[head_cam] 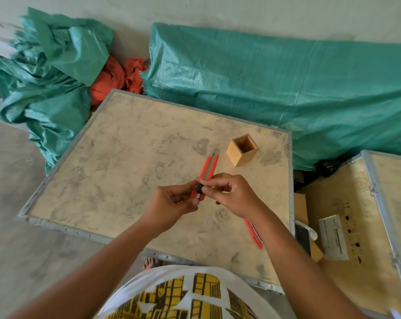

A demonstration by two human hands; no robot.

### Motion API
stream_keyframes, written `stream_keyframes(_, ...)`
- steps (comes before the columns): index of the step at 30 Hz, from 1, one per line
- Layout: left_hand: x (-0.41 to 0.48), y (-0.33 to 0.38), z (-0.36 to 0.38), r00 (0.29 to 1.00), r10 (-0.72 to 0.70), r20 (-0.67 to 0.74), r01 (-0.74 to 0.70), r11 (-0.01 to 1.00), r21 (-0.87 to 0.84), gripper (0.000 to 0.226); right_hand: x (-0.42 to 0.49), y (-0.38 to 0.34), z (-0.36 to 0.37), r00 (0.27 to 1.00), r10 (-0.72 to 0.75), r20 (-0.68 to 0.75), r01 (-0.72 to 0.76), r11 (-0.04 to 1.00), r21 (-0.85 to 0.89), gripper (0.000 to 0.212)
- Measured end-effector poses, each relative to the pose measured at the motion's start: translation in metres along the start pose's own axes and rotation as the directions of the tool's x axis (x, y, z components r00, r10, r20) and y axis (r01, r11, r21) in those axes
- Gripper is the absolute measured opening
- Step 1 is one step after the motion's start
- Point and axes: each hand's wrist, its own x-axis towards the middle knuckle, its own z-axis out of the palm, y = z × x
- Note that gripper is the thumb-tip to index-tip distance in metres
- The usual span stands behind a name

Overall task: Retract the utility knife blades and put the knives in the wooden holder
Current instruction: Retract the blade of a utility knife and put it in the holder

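An orange utility knife (pixel 209 168) is held above the plywood crate top (pixel 125 157), its metal tip pointing away toward the wooden holder (pixel 237 155). My left hand (pixel 175 202) grips the knife's rear end. My right hand (pixel 229 193) pinches the black slider on the knife body. Only a short piece of metal shows at the knife's tip. A second orange utility knife (pixel 254 234) lies on the crate under my right forearm, partly hidden. The holder is a small square open-topped box standing upright, with nothing visible inside it.
Green tarps (pixel 287 88) cover bundles behind the crate, with orange cloth (pixel 116 77) between them. A second crate (pixel 356 215) with a paper label sits at the right. A bare foot (pixel 151 263) shows at the crate's near edge.
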Motion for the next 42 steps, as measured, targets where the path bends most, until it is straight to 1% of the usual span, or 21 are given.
stream_keyframes(2,-0.003,0.004,0.002,1.000,0.024,0.010,-0.024,1.000,0.000,0.045,-0.004,-0.003,-0.001,0.999,-0.048,0.001,0.048,0.998,-0.045,0.025)
stream_keyframes(6,-0.007,0.013,0.006,0.997,0.071,0.014,-0.071,0.997,0.001,0.048,-0.012,-0.012,-0.007,0.994,-0.112,0.009,0.112,0.991,-0.079,0.029)
stream_keyframes(8,-0.009,0.016,0.006,0.996,0.092,0.014,-0.092,0.996,0.004,0.049,-0.015,-0.014,-0.005,0.991,-0.131,-0.016,0.129,0.988,-0.087,0.025)
stream_keyframes(10,-0.011,0.017,0.007,0.995,0.100,0.012,-0.101,0.995,0.009,0.050,-0.017,-0.015,-0.004,0.990,-0.112,-0.086,0.105,0.991,-0.086,0.019)
stream_keyframes(12,-0.012,0.018,0.008,0.995,0.103,0.008,-0.103,0.994,0.022,0.050,-0.020,-0.016,-0.002,0.986,-0.091,-0.138,0.076,0.991,-0.114,0.018)
stream_keyframes(17,-0.014,0.019,0.010,0.993,0.121,0.003,-0.121,0.991,0.054,0.051,-0.025,-0.015,-0.004,0.991,-0.110,-0.069,0.102,0.989,-0.109,0.024)
stream_keyframes(20,-0.014,0.017,0.012,0.992,0.127,-0.003,-0.126,0.990,0.062,0.052,-0.027,-0.016,-0.004,0.983,-0.113,-0.142,0.094,0.986,-0.136,0.018)
stream_keyframes(22,-0.013,0.016,0.013,0.992,0.125,-0.007,-0.125,0.991,0.057,0.052,-0.028,-0.017,-0.003,0.976,-0.114,-0.186,0.086,0.985,-0.153,0.019)
stream_keyframes(23,-0.013,0.015,0.014,0.992,0.126,-0.007,-0.126,0.990,0.058,0.053,-0.029,-0.017,-0.003,0.976,-0.116,-0.183,0.089,0.984,-0.154,0.020)
stream_keyframes(27,-0.012,0.015,0.018,0.992,0.128,-0.010,-0.128,0.990,0.067,0.053,-0.031,-0.015,-0.011,0.986,-0.117,-0.118,0.106,0.990,-0.096,0.023)
stream_keyframes(30,-0.009,0.013,0.022,0.993,0.114,-0.012,-0.113,0.991,0.076,0.053,-0.033,-0.012,-0.013,0.979,-0.111,-0.171,0.093,0.989,-0.111,0.017)
stream_keyframes(32,-0.006,0.011,0.025,0.994,0.109,-0.003,-0.108,0.990,0.086,0.053,-0.033,-0.011,-0.013,0.968,-0.099,-0.228,0.073,0.990,-0.120,0.020)
stream_keyframes(34,-0.001,0.010,0.029,0.994,0.104,0.009,-0.105,0.989,0.103,0.053,-0.032,-0.008,-0.014,0.966,-0.083,-0.245,0.051,0.990,-0.135,0.023)
stream_keyframes(38,0.014,0.004,0.034,0.996,0.084,0.030,-0.088,0.984,0.154,0.056,-0.022,0.001,-0.029,0.963,-0.020,-0.268,0.020,1.000,-0.001,0.013)
stream_keyframes(42,0.039,0.003,0.044,0.995,0.066,0.070,-0.080,0.974,0.210,0.057,-0.004,0.009,-0.054,0.951,0.010,-0.309,0.004,0.999,0.045,0.022)
